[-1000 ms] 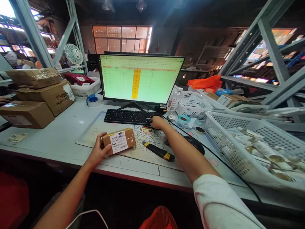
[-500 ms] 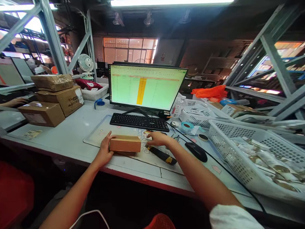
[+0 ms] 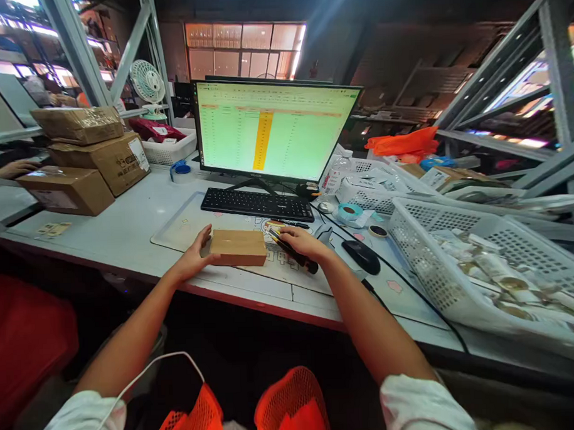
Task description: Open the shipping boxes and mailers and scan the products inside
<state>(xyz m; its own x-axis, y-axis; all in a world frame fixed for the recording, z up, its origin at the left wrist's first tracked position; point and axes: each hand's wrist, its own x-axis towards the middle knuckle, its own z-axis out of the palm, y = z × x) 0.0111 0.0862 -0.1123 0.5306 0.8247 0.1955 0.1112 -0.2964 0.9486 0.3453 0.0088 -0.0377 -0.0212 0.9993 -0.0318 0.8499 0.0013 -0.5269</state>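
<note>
White counter (image 3: 134, 217) is bearing white plastic basket (image 3: 425, 279) of pale pieces (image 3: 510, 285); my open left hand (image 3: 194, 254) is flanking brown cardboard box (image 3: 238, 247), right hand (image 3: 303, 241) gripping black-yellow cutter (image 3: 296, 256).

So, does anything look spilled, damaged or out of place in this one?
Nothing stands out as spilled or damaged. Slightly untidy: in the white basket at the right, small items lie jumbled. The small carton by the left hand shows no obvious dents.
</note>
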